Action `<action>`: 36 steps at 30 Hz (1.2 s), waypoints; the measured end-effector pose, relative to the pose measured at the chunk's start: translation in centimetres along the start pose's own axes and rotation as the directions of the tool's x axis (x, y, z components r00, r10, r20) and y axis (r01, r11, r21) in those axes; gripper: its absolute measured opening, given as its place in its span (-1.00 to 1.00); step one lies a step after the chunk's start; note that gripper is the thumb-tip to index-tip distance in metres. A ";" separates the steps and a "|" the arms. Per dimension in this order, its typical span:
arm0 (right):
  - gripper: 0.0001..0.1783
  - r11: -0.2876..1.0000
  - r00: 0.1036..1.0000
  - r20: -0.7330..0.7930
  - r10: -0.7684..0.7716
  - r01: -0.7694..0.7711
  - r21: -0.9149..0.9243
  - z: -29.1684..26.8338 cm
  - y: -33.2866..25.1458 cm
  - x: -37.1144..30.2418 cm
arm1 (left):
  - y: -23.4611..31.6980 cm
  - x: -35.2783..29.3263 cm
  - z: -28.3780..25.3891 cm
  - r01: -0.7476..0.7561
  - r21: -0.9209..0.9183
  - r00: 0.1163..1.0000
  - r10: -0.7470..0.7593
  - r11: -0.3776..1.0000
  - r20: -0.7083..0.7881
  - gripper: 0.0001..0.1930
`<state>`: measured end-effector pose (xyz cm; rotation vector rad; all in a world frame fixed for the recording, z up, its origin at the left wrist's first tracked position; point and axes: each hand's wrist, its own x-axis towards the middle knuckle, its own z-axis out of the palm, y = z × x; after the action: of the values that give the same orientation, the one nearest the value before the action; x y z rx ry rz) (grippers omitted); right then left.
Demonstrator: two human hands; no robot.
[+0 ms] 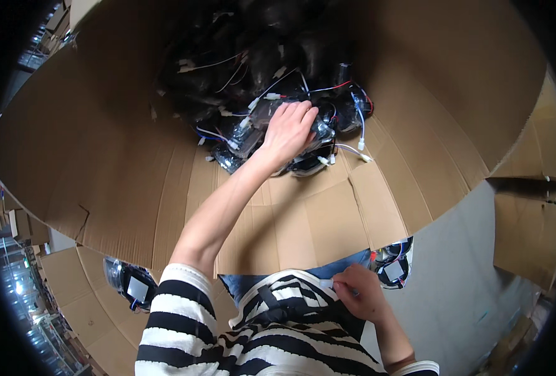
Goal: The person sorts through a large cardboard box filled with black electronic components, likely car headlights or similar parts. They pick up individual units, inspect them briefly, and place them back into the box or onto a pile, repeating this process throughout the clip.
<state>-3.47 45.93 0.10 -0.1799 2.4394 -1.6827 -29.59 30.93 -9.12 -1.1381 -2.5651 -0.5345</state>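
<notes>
Into the large cardboard box (290, 219) my left arm reaches, and my left hand (290, 130) is closed over a black wired part in clear plastic (262, 116). Its fingertips curl over the far side, so their grip is partly hidden. Around it lies a heap of similar bagged black parts (347, 116), with thin white, blue and red wires ending in white connectors (361, 144). Outside the box, close to my waist, my right hand (361, 293) is pinched shut. A small pale, translucent bit (326, 284) shows at its fingers, too indistinct to name.
High cardboard walls curve around the heap, and the near flap (378, 207) is creased. More black parts with pale labels sit outside at left (137, 288) and right (394, 271). Another cardboard box (525, 232) stands at the far right on grey floor (447, 282).
</notes>
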 end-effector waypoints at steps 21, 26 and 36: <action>-0.93 0.999 0.994 -0.111 -0.011 0.015 0.038 -1.9 2.3 1.0 | -3.3 4.7 6.3 0.621 0.307 0.757 -0.653 0.722 0.004 -0.51; -0.94 0.999 0.993 -0.116 -0.013 0.017 0.035 -2.0 2.2 0.7 | -3.9 5.4 4.9 0.768 -0.412 0.626 -0.709 0.490 0.324 -0.74; -0.92 0.999 0.998 0.051 0.043 -0.044 0.019 -1.8 0.9 0.9 | 3.9 -5.2 -8.5 0.598 -0.745 0.707 -0.632 0.296 0.316 -0.71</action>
<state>-4.69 47.74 -0.18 -0.1629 2.3713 -1.6633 -22.41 26.19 -2.79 -0.1313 -2.6521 -2.0901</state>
